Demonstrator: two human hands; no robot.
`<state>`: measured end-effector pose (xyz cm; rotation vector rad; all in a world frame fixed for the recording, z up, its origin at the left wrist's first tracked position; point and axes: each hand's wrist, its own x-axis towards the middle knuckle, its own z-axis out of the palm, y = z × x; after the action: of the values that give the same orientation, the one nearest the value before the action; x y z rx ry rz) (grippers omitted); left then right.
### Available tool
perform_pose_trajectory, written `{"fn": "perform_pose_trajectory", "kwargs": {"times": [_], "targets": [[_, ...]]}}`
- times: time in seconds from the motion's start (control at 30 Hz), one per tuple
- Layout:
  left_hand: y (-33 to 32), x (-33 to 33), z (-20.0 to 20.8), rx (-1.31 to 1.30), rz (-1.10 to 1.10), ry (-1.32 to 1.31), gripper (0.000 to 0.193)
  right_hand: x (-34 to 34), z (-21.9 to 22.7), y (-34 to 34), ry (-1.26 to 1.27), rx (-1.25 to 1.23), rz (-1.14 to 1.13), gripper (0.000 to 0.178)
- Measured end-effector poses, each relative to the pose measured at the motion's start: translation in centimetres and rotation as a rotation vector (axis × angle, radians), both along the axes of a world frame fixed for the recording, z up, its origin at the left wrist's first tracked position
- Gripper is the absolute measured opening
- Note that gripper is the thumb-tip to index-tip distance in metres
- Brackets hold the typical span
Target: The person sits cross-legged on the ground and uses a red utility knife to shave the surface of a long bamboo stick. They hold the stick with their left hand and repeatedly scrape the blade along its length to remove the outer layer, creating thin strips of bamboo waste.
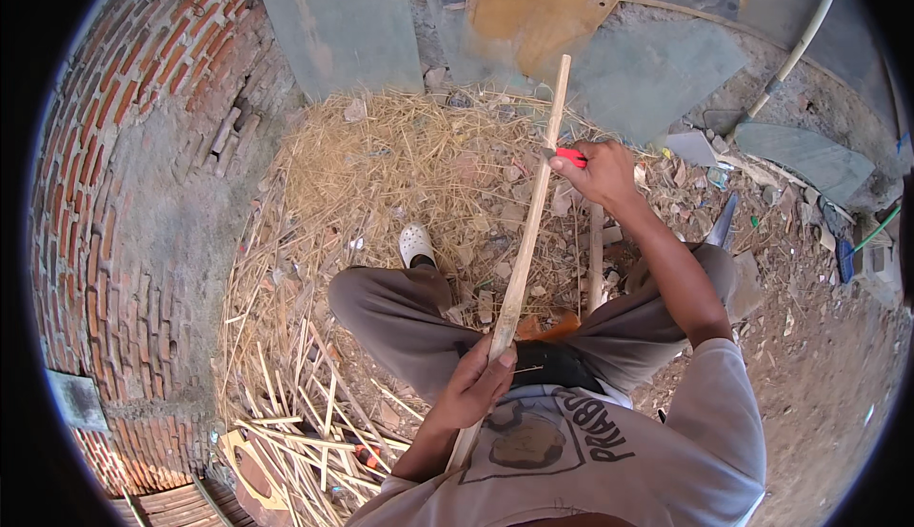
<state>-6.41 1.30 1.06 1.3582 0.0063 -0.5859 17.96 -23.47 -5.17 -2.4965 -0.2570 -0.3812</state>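
A long pale strip of wood or bamboo (pixel 529 241) slants from beside my waist up past my legs. Its lower part is gripped by my left hand (pixel 476 382), with the fingers wrapped round it near my lap. Farther up, my right hand (pixel 605 175) is closed on a red-handled knife (pixel 571 157). The short dark blade lies against the strip, and my right thumb is close to the strip's edge. Both of my knees are spread, with the strip passing between them. A dark piece (pixel 552 365) lies across my lap below the strip.
Shavings (pixel 381 160) cover the ground ahead. Several cut strips (pixel 319 432) lie in a heap at lower left, beside a brick wall (pixel 114 203). Grey boards (pixel 343 27) lean at the back. A long-handled tool (pixel 795 51) and a blue brush (pixel 845 260) stand to the right.
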Motion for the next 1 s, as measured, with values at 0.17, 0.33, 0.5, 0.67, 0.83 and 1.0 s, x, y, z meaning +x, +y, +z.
{"fn": "perform_pose_trajectory", "kwargs": {"times": [0.17,0.33,0.5,0.67,0.83,1.0], "targets": [[0.2,-0.8,0.1,-0.071,-0.065,0.033,0.013,2.6,-0.2,-2.6,-0.036,-0.006,-0.065,0.07],[0.6,-2.3,0.4,-0.057,-0.094,0.103,0.012,5.1,0.2,-5.1,-0.009,0.042,-0.169,0.071],[1.0,-2.8,0.0,-0.038,-0.141,0.078,0.013,7.1,-0.6,-7.0,-0.012,0.004,-0.288,0.076],[0.9,-4.6,0.5,-0.071,-0.23,0.167,0.015,10.9,-2.9,-12.4,0.163,0.38,-0.581,0.084],[2.5,-3.3,-1.7,-0.015,-0.015,0.084,0.019,6.5,0.0,-7.5,0.199,0.219,-0.377,0.087],[2.0,0.4,-2.1,0.097,0.101,-0.008,0.025,-5.7,0.7,3.7,0.081,-0.054,0.298,0.068]]}}
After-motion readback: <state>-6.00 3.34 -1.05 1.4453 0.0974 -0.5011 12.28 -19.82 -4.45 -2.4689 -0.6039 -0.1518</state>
